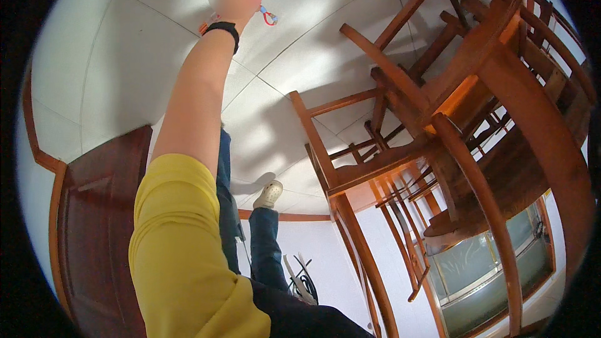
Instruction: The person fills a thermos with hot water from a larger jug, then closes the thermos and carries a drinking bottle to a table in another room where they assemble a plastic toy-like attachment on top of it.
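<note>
My left hand (236,0) reaches far out over the pale tiled floor, at the top of the picture. Its fingers are blurred, so their pose cannot be made out. A black band (224,29) circles the wrist, and a yellow sleeve (181,211) covers the upper arm. Beside the hand shows a small red and blue loop (269,16); on the other side of the wrist is a small orange item (204,28). Whether the hand holds either is unclear. My right hand is out of view. Jeans-clad legs (266,239) and one pale clog (269,194) show lower down.
Wooden chairs (385,169) stand close together at the right, some overlapping, beside a large round wooden tabletop (507,178). A dark red door (101,234) is at the left. Cables (307,284) lie near the white wall (328,249). A framed window (497,263) is at lower right.
</note>
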### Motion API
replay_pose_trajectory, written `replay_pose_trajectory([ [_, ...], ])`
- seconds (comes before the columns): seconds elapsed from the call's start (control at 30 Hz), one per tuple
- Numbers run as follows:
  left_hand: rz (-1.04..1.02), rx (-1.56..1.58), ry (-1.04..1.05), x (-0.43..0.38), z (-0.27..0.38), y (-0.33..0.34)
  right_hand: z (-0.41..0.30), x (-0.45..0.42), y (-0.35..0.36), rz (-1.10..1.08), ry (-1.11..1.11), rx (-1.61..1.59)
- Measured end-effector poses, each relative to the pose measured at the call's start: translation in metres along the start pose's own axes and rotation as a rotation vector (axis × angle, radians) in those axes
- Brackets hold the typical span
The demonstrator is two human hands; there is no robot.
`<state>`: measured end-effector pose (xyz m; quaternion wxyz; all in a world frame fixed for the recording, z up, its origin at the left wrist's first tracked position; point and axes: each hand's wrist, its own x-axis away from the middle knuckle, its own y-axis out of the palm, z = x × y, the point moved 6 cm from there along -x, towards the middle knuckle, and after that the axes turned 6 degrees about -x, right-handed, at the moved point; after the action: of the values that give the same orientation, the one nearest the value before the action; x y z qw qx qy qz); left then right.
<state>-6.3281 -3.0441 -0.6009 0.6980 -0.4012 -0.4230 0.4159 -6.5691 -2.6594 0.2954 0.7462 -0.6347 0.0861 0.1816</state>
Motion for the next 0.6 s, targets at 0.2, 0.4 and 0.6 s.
replay_pose_trajectory([
  [0.2,-0.176,-0.020,0.105,0.049,-0.004,-0.041,0.012,-0.004,-0.011,-0.004,0.018,-0.024],
  [0.4,-0.054,0.035,0.137,0.089,-0.011,-0.089,0.038,-0.004,-0.023,0.013,0.094,-0.080],
  [0.6,0.107,0.078,0.138,0.140,-0.004,-0.188,0.056,-0.008,-0.037,0.019,0.069,-0.156],
])
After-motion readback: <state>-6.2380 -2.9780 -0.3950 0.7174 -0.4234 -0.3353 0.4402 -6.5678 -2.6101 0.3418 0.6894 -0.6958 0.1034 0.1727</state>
